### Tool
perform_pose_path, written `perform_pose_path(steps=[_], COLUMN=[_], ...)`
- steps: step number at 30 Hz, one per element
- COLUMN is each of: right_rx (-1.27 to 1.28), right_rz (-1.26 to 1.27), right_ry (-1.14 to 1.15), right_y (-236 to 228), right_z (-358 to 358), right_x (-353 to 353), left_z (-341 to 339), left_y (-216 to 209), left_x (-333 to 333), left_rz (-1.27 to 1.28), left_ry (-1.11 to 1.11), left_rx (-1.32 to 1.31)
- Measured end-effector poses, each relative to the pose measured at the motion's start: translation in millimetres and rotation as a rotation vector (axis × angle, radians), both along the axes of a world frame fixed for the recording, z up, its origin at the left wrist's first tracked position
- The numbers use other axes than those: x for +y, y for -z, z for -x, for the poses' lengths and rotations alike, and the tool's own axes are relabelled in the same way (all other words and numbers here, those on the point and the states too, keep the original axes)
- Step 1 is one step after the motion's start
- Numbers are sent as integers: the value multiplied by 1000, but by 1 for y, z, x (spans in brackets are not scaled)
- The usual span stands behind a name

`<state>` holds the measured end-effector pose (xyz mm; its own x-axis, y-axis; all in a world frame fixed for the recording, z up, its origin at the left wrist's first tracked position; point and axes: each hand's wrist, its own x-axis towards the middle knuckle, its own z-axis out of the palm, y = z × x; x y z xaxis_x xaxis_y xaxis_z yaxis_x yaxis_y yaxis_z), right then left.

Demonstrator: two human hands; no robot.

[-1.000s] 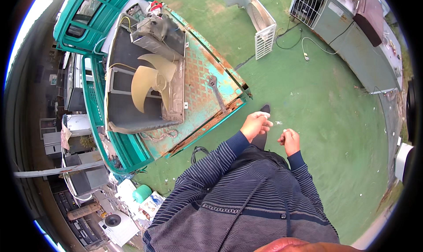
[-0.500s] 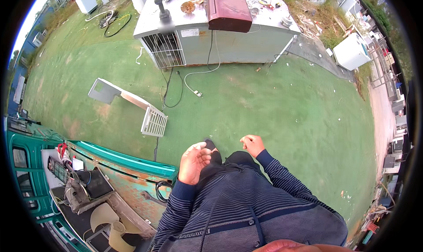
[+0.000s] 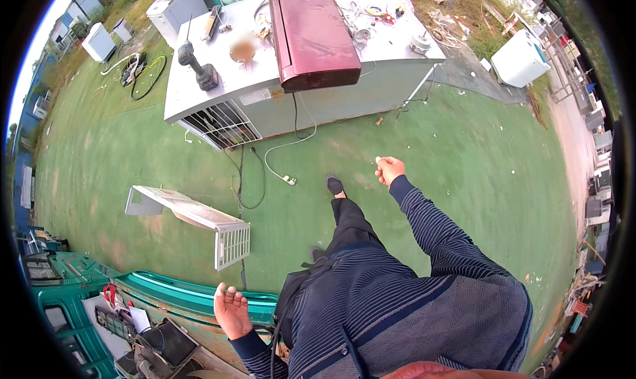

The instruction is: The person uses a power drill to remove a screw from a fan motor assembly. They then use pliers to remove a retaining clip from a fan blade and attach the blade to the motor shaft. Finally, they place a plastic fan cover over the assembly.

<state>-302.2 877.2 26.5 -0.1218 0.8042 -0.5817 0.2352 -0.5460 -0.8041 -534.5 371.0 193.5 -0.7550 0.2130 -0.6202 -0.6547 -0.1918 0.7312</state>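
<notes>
My left hand (image 3: 232, 311) is open, its fingers apart and slightly bent, beside the edge of the green truck bed (image 3: 199, 283). Out over the green ground, my right hand (image 3: 389, 171) is closed with the fingers curled in. A small pale spot shows at its thumb, but I cannot make out whether anything is held. Neither hand touches the things around. Ahead stands a white-topped bench (image 3: 391, 48). On it rest a long dark-red casing (image 3: 318, 41), a cordless drill (image 3: 197, 68) and a blurred brownish round piece (image 3: 242, 50).
A white bent panel with a grille (image 3: 232, 245) stands on the ground to the left. Cables with a white plug (image 3: 289, 180) trail from the bench. White appliances stand at far left (image 3: 99, 43) and far right (image 3: 520, 60). Tools and parts fill the truck bed.
I have stepped forward, so the bench is nearer and more of its top shows. My left hand has swung left and back, my right hand forward. One foot is now ahead.
</notes>
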Motion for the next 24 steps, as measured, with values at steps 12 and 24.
perform_pose_path(steps=[12,24], right_rx=[-1038,-1114], right_rz=[-303,-842], right_ry=[-513,-558], right_y=[108,101], right_z=[91,160], right_x=[538,552], left_z=[-32,-126], left_y=[16,64], left_x=[15,52], left_rz=[602,758], left_ry=[-305,-146], left_rx=[-315,-589])
